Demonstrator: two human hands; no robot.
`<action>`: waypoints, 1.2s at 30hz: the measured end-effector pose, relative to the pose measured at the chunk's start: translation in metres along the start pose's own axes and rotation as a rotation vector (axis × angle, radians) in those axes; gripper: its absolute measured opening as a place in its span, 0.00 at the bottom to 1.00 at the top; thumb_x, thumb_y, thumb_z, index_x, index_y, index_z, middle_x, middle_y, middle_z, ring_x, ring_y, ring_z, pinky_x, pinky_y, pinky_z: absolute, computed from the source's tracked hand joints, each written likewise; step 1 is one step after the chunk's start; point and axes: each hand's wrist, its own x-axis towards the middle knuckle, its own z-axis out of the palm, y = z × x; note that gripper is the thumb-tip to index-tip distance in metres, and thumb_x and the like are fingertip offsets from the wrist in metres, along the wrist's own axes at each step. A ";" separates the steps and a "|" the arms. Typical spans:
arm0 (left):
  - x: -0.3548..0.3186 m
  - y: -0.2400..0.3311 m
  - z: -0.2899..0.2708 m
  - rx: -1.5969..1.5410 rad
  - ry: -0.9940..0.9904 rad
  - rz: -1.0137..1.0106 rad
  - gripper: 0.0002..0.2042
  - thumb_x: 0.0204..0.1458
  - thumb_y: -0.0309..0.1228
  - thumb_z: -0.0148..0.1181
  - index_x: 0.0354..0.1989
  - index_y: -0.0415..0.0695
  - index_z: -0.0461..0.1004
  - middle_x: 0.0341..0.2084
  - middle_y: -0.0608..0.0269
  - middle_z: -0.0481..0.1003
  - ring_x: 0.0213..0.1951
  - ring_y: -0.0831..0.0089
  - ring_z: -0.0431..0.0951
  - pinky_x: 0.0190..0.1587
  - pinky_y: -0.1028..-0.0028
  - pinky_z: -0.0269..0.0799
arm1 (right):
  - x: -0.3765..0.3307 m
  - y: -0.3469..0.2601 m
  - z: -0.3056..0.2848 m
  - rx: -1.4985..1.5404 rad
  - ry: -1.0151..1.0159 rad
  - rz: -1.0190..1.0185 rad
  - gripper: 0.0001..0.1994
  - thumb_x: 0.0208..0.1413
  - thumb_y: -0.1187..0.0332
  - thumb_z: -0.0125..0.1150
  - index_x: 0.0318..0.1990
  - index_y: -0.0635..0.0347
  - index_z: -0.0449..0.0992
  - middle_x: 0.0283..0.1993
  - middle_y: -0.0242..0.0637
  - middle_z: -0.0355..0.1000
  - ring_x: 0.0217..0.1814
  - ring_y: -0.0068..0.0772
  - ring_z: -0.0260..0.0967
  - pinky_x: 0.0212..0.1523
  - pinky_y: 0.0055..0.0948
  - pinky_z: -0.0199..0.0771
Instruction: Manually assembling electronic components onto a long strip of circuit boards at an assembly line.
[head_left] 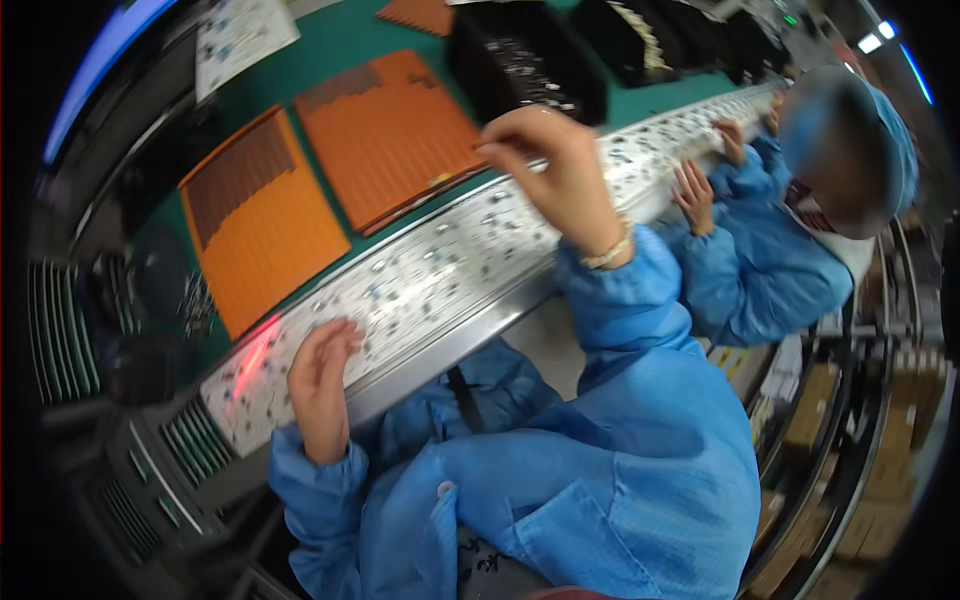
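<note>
Both my arms, in blue sleeves, reach over a long whitish circuit board panel (pixel 430 255) dotted with many small dark and silvery components. My left hand (pixel 320 385) is at the panel's near left part, its fingers loosely bent and held open, with nothing visible in them. Raised above the panel's far edge is my right hand (pixel 560 165), a beaded bracelet (pixel 610 252) at its wrist. Its thumb and forefinger curl together beside a ribbed orange tray (pixel 395 140); whatever lies between their tips is too small to make out.
A second orange tray (pixel 265 225), partly filled with dark strips, lies farther left on the green mat (pixel 335 35). Black bins (pixel 525 65) of small parts stand at the back. A co-worker (pixel 770 230) in blue works along the panel at right. Red light (pixel 252 362) crosses its left end.
</note>
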 end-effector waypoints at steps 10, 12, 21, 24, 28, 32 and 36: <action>0.007 -0.024 0.036 -0.849 -0.232 -0.465 0.18 0.65 0.33 0.38 0.57 0.33 0.62 0.58 0.47 0.65 0.61 0.61 0.64 0.64 0.62 0.58 | -0.067 -0.057 0.043 0.427 -0.462 0.043 0.06 0.53 0.76 0.57 0.38 0.66 0.71 0.38 0.46 0.68 0.41 0.47 0.70 0.41 0.36 0.72; 0.004 -0.029 0.035 -1.028 -0.372 -0.447 0.19 0.65 0.34 0.36 0.56 0.33 0.62 0.57 0.49 0.65 0.61 0.62 0.64 0.64 0.61 0.58 | -0.080 -0.062 0.059 0.397 -0.498 0.006 0.07 0.52 0.75 0.57 0.38 0.66 0.71 0.39 0.46 0.68 0.41 0.47 0.70 0.41 0.36 0.73; -0.008 -0.031 0.038 -0.971 -0.263 -0.459 0.19 0.65 0.34 0.34 0.56 0.33 0.62 0.55 0.54 0.66 0.58 0.68 0.66 0.62 0.68 0.62 | -0.099 -0.069 0.076 0.163 -0.615 -0.166 0.12 0.47 0.70 0.55 0.38 0.67 0.71 0.43 0.45 0.68 0.43 0.46 0.68 0.45 0.35 0.72; -0.010 -0.027 0.042 -0.946 -0.235 -0.485 0.19 0.66 0.34 0.34 0.57 0.33 0.62 0.55 0.54 0.66 0.58 0.69 0.66 0.61 0.70 0.63 | -0.101 -0.067 0.076 0.137 -0.618 -0.210 0.13 0.47 0.69 0.54 0.39 0.67 0.71 0.43 0.44 0.68 0.46 0.45 0.68 0.48 0.35 0.72; -0.006 -0.034 0.035 -1.024 -0.260 -0.494 0.20 0.66 0.34 0.33 0.58 0.33 0.61 0.55 0.54 0.66 0.58 0.69 0.66 0.61 0.70 0.63 | -0.099 -0.067 0.078 0.131 -0.626 -0.225 0.14 0.46 0.69 0.55 0.40 0.68 0.72 0.44 0.44 0.69 0.49 0.44 0.67 0.51 0.35 0.71; 0.000 -0.014 0.040 -1.012 -0.219 -0.543 0.21 0.66 0.35 0.32 0.58 0.32 0.60 0.54 0.53 0.67 0.58 0.68 0.66 0.62 0.69 0.61 | -0.096 -0.068 0.082 0.101 -0.582 -0.251 0.15 0.45 0.70 0.55 0.40 0.69 0.72 0.44 0.44 0.69 0.50 0.43 0.67 0.53 0.35 0.70; 0.005 -0.016 0.039 -1.038 -0.262 -0.589 0.22 0.66 0.37 0.32 0.58 0.32 0.61 0.54 0.53 0.67 0.58 0.68 0.66 0.62 0.69 0.60 | -0.099 -0.066 0.082 0.043 -0.581 -0.282 0.15 0.44 0.70 0.55 0.40 0.70 0.73 0.43 0.43 0.70 0.49 0.43 0.67 0.53 0.35 0.70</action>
